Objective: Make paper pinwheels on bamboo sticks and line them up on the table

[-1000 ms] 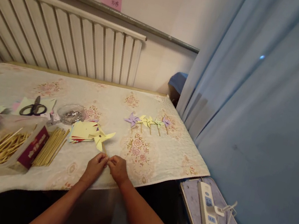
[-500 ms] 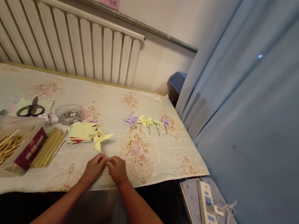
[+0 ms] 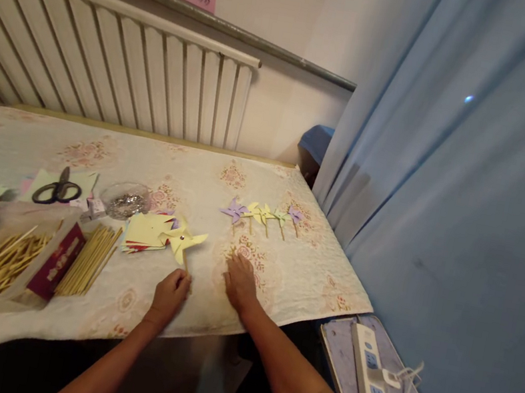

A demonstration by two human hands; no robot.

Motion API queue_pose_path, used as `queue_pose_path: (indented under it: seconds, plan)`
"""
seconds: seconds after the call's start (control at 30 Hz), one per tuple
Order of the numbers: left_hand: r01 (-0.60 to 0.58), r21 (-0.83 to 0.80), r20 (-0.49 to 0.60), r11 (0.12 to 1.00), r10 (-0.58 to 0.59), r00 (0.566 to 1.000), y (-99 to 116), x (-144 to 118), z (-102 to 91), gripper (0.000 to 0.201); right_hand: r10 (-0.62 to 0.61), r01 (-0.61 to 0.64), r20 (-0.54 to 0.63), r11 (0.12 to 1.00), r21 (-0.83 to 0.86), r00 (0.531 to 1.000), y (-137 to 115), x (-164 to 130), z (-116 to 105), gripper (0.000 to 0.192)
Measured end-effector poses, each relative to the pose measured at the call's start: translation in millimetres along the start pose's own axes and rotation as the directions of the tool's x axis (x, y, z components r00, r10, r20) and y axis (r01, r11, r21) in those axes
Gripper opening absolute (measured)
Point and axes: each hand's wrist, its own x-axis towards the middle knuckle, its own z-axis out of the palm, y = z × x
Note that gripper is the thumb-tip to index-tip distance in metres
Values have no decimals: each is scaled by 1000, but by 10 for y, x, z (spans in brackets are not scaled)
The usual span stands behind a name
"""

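Observation:
My left hand (image 3: 170, 297) grips the lower end of the wooden stick of a yellow paper pinwheel (image 3: 182, 240), whose head lies on the tablecloth beside a stack of yellow paper squares (image 3: 147, 230). My right hand (image 3: 239, 281) rests flat on the cloth to the right of it, fingers spread, holding nothing. A row of several finished pinwheels (image 3: 264, 214), purple and yellow, lies further back on the table.
A clear box of wooden sticks (image 3: 2, 259) with a red label sits at the left, beside a loose bundle of sticks (image 3: 91, 251). Scissors (image 3: 58, 189) and a glass dish of small metal bits (image 3: 126, 201) lie behind. A power strip (image 3: 372, 382) rests on a side board at the right, by a blue curtain (image 3: 447, 188).
My hands were pinched together on the pinwheel stick. My right hand has let go and moved right and forward onto the cloth; my left hand still holds the stick.

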Motion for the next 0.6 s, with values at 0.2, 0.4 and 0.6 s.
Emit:
queue_pose_path:
  seconds: [0.2, 0.4, 0.6]
  plan:
    - [-3, 26, -1, 1000, 3, 1000, 24, -5, 1, 32, -5, 16, 89, 992, -126, 996, 144, 262, 88, 49]
    - [3, 6, -7, 1000, -3, 1000, 4, -9, 4, 31, -14, 24, 78, 992, -125, 997, 195, 434, 171, 52]
    - [10, -17, -2, 1000, -10, 1000, -8, -14, 7, 30, 0, 9, 73, 992, -124, 997, 215, 490, 212, 52]
